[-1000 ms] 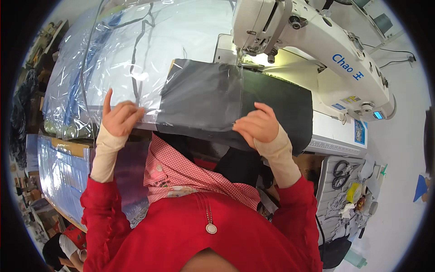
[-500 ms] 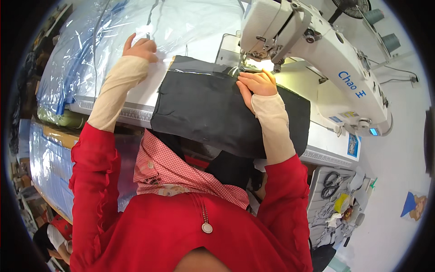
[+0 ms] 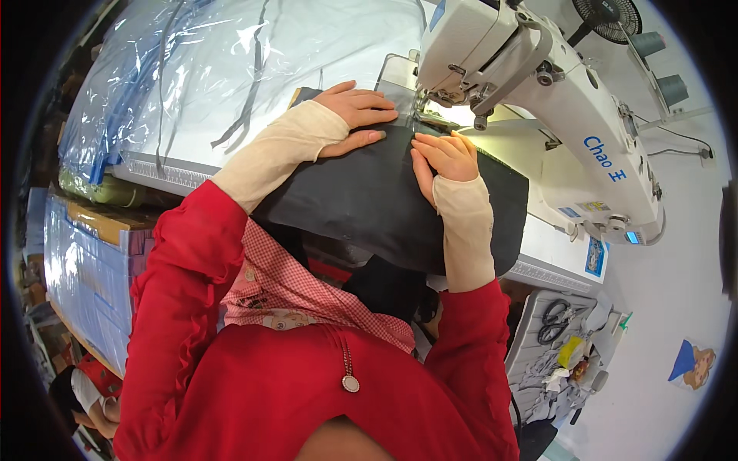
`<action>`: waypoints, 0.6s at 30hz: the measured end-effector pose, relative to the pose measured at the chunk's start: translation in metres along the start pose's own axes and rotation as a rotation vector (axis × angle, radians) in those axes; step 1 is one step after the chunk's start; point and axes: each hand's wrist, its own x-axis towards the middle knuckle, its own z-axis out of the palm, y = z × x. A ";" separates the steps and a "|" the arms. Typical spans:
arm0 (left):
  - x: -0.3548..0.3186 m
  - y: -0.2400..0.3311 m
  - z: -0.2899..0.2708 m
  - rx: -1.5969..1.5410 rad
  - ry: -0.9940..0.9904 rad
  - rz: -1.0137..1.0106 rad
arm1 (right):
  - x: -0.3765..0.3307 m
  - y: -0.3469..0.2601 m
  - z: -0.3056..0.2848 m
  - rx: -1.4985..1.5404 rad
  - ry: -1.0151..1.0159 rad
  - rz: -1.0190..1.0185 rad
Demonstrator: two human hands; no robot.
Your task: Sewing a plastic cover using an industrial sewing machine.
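- The dark cloth lies under the fingers of both my hands, across the worktop's front edge and hanging over it toward my lap.
- My left hand rests flat near the cloth's far left corner, fingers stretched forward, thumb set wide apart from them.
- My right hand lies on the cloth just in front of the needle area, fingers straight and close together, thumb a little apart; I see nothing pinched in it.
- The cloth is smooth, near black and roughly oblong, with soft creases.
- My cream cuffs look like thin knit; my red sleeves have ruffles.
- Shiny, wrinkled clear plastic spreads over the worktop's far left part.
- A white sewing machine stands along the worktop's right side, its lamp lighting the surface.
- Off the front right corner, a grey tray holds black-handled scissors and scraps.
- Beyond are a black fan, grey thread cones and a white wall.
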 end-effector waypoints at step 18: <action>0.007 -0.008 0.007 0.093 0.061 -0.046 | 0.005 0.000 0.003 0.066 0.025 -0.019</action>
